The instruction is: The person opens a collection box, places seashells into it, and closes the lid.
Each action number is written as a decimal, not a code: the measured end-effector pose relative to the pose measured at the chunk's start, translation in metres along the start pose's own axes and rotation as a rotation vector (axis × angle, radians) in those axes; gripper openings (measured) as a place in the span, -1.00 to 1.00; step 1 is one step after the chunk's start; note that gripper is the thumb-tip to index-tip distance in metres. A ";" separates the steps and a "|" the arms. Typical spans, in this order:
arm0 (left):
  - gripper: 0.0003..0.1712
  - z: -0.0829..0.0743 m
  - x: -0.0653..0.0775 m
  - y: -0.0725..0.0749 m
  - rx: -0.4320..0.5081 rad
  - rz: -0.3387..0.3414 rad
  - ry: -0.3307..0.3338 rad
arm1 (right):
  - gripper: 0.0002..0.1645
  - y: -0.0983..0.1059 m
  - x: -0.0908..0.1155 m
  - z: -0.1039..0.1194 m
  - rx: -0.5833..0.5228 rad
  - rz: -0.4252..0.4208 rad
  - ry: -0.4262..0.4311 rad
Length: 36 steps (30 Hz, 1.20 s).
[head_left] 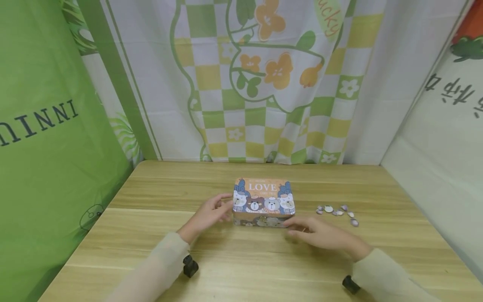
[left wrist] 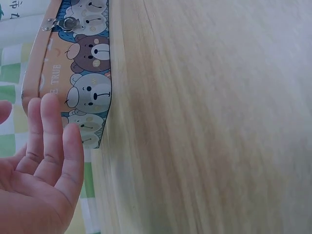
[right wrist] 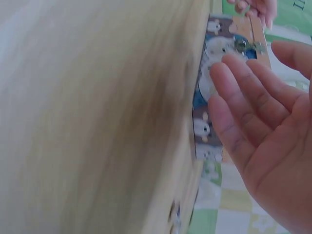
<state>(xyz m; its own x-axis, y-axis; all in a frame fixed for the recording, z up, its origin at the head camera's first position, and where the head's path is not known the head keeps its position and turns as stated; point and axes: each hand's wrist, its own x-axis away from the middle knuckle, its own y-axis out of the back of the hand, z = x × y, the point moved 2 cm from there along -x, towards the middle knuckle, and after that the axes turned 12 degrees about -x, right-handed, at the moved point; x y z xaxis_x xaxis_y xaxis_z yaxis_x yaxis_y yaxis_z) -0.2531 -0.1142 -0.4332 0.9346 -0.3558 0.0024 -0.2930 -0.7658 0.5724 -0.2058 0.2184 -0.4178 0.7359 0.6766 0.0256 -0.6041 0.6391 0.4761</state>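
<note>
A rectangular tin box (head_left: 263,197) with a hinged-looking lid, printed with bears and the word LOVE, sits on the wooden table. Its metal clasp (left wrist: 70,23) shows on the front wall in the left wrist view. My left hand (head_left: 212,213) is at the box's left side, fingers extended close to it; whether they touch is hard to tell. At the front right corner, my right hand (head_left: 320,233) has its fingers loosely stretched toward the box. In the right wrist view those fingers (right wrist: 248,90) overlap the box's printed front. Neither hand holds anything.
Several small purple-and-white shells (head_left: 339,212) lie scattered on the table (head_left: 256,268) to the right of the box. A checked, flowered curtain (head_left: 264,105) hangs behind the table's far edge. Green cloth (head_left: 53,167) hangs at the left, whitish cloth (head_left: 437,155) at the right.
</note>
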 end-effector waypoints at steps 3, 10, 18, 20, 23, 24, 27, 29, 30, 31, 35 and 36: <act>-0.39 -0.002 0.001 -0.002 0.017 -0.003 0.007 | -0.51 -0.008 -0.005 0.000 -0.049 0.040 -0.016; -0.36 0.004 -0.004 -0.007 0.029 -0.013 0.025 | -0.42 -0.020 -0.016 -0.001 -0.026 0.078 0.008; -0.32 0.004 -0.004 -0.008 0.033 -0.012 0.040 | -0.35 -0.027 -0.023 -0.002 -0.103 0.086 -0.036; -0.32 0.003 -0.004 -0.008 0.025 -0.011 0.038 | -0.35 -0.029 -0.025 -0.002 -0.115 0.087 -0.045; -0.33 0.001 -0.002 -0.008 0.019 -0.007 0.037 | -0.36 -0.030 -0.026 -0.002 -0.151 0.087 -0.056; -0.33 0.000 -0.002 -0.008 0.018 -0.008 0.038 | -0.36 -0.031 -0.027 -0.002 -0.162 0.087 -0.062; -0.33 -0.001 -0.001 -0.008 0.018 -0.006 0.044 | -0.37 -0.032 -0.028 -0.002 -0.197 0.087 -0.081; -0.33 -0.001 -0.001 -0.008 0.018 -0.008 0.044 | -0.38 -0.033 -0.030 -0.001 -0.208 0.083 -0.098; -0.32 0.000 -0.001 -0.008 0.015 -0.010 0.041 | -0.38 -0.033 -0.031 -0.001 -0.217 0.078 -0.105; -0.32 0.000 -0.002 -0.008 0.014 -0.012 0.038 | -0.39 -0.033 -0.032 -0.001 -0.224 0.072 -0.107; -0.30 0.002 -0.003 -0.009 0.012 -0.017 0.032 | -0.46 -0.035 -0.038 -0.002 -0.229 0.042 -0.097; -0.30 0.002 -0.003 -0.009 0.012 -0.016 0.030 | -0.49 -0.036 -0.040 -0.002 -0.224 0.034 -0.093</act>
<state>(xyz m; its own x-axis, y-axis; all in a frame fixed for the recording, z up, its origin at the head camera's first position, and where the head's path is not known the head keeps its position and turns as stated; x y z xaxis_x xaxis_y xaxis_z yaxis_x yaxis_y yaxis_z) -0.2535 -0.1076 -0.4401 0.9447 -0.3274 0.0184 -0.2805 -0.7777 0.5626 -0.2143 0.1696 -0.4380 0.7329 0.6690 0.1238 -0.6739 0.6889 0.2670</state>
